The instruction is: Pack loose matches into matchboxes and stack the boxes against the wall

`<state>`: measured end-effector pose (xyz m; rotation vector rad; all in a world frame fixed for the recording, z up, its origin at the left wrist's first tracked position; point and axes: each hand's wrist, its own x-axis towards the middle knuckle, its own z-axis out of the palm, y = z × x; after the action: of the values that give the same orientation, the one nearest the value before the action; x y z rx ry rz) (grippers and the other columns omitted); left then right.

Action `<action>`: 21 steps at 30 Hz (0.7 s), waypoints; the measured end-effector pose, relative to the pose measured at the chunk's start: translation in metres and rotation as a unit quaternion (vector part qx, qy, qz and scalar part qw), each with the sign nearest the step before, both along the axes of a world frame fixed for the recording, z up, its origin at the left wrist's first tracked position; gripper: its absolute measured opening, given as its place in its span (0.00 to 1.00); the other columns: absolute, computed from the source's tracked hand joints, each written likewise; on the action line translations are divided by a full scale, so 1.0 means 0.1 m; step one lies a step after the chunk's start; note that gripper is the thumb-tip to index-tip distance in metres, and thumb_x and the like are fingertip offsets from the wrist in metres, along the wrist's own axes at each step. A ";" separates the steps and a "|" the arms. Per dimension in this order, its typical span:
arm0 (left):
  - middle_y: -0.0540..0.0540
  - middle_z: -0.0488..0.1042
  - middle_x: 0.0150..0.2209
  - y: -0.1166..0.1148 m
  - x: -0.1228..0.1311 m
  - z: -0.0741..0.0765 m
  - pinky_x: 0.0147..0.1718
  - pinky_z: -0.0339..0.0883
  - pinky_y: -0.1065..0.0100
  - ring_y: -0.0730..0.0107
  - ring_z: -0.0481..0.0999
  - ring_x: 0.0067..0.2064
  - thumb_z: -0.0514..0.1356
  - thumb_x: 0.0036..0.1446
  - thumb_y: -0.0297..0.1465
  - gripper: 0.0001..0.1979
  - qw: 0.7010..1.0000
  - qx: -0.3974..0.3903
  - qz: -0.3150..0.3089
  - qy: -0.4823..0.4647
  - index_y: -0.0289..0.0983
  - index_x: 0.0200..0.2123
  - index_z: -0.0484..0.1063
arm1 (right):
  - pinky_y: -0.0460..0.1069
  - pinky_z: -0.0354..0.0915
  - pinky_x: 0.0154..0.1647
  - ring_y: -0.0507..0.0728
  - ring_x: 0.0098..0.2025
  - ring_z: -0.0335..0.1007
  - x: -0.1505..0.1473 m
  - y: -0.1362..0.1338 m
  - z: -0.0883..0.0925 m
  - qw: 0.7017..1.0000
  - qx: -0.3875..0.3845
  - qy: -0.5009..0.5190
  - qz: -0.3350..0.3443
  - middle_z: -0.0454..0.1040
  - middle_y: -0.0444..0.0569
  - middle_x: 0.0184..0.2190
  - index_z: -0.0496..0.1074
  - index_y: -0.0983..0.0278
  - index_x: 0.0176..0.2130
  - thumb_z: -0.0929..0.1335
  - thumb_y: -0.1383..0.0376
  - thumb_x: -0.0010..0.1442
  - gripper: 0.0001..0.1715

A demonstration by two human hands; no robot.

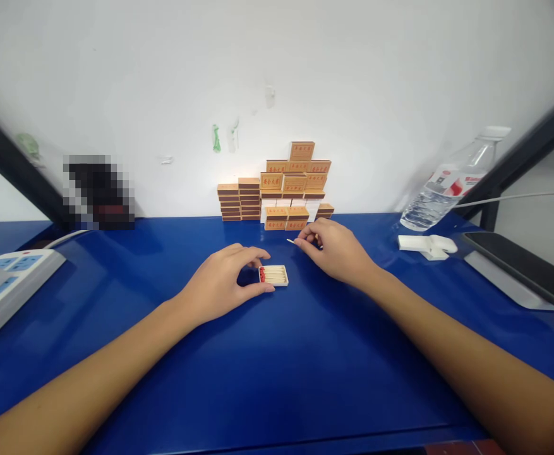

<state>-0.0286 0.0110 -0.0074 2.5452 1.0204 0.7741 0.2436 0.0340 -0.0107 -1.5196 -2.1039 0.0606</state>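
A small white matchbox tray [281, 284] lies on the blue table, filled with pale matches [274, 274] whose red heads point left. Around its left end curve the thumb and fingers of my left hand [227, 281], spread apart with nothing gripped between them. To the right of the tray and a little farther back, my right hand [333, 249] pinches a single match [290, 241]. The tip of that match sticks out to the left of the fingers. Behind both hands, orange matchboxes [297, 218] are piled against the wall.
Left of the pile are two stacks of matchboxes [249, 200]. A water bottle [440, 183] leans at the back right, near a white plastic piece [427, 244] and a dark flat device [523, 262]. At the left edge lies a power strip [25, 284].
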 end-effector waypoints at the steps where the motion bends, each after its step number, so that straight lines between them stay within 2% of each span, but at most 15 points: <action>1: 0.47 0.81 0.45 0.00 0.00 0.00 0.49 0.75 0.57 0.60 0.80 0.47 0.72 0.59 0.41 0.23 1.000 -0.001 0.001 0.000 0.44 0.55 0.75 | 0.55 0.64 0.42 0.61 0.40 0.70 0.00 0.02 -0.03 1.000 0.000 -0.007 0.006 0.76 0.52 0.37 0.74 0.62 0.37 0.70 0.60 0.67 0.09; 7: 0.47 0.81 0.45 0.01 -0.01 -0.02 0.49 0.75 0.57 0.61 0.80 0.47 0.73 0.59 0.42 0.24 1.000 -0.006 0.003 -0.007 0.43 0.56 0.75 | 0.58 0.65 0.49 0.64 0.45 0.69 -0.02 0.07 -0.10 0.998 -0.002 -0.037 0.057 0.75 0.56 0.40 0.70 0.62 0.36 0.67 0.64 0.69 0.08; 12: 0.48 0.80 0.45 0.01 -0.01 -0.03 0.50 0.74 0.58 0.61 0.80 0.47 0.73 0.58 0.42 0.25 1.000 -0.008 0.011 -0.006 0.43 0.56 0.75 | 0.55 0.65 0.43 0.62 0.41 0.69 -0.03 0.04 -0.04 0.997 0.002 0.027 0.076 0.75 0.53 0.36 0.68 0.61 0.37 0.65 0.64 0.71 0.08; 15: 0.47 0.80 0.45 0.01 0.00 -0.03 0.49 0.74 0.58 0.61 0.80 0.46 0.73 0.59 0.41 0.25 1.000 -0.006 0.008 -0.003 0.43 0.56 0.75 | 0.56 0.67 0.44 0.61 0.42 0.70 -0.05 0.00 -0.03 0.993 0.007 0.060 0.103 0.76 0.52 0.37 0.71 0.62 0.45 0.64 0.65 0.71 0.06; 18: 0.48 0.80 0.45 0.01 0.00 -0.03 0.49 0.74 0.58 0.62 0.80 0.47 0.73 0.59 0.41 0.24 1.000 -0.001 0.006 -0.001 0.43 0.56 0.75 | 0.60 0.67 0.52 0.64 0.49 0.72 -0.09 -0.05 -0.04 0.990 0.016 0.044 0.136 0.77 0.56 0.45 0.68 0.63 0.58 0.61 0.67 0.72 0.17; 21: 0.48 0.80 0.45 0.01 -0.01 -0.03 0.49 0.74 0.58 0.62 0.80 0.47 0.73 0.58 0.41 0.24 1.000 0.002 0.006 -0.003 0.42 0.56 0.75 | 0.61 0.65 0.58 0.65 0.57 0.71 -0.13 -0.10 -0.03 0.987 0.016 0.034 0.154 0.77 0.58 0.52 0.70 0.63 0.57 0.59 0.68 0.72 0.19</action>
<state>-0.0295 0.0117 -0.0106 2.5394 1.0351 0.7882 0.2310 0.0241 -0.0132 -1.1462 -2.2554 0.1869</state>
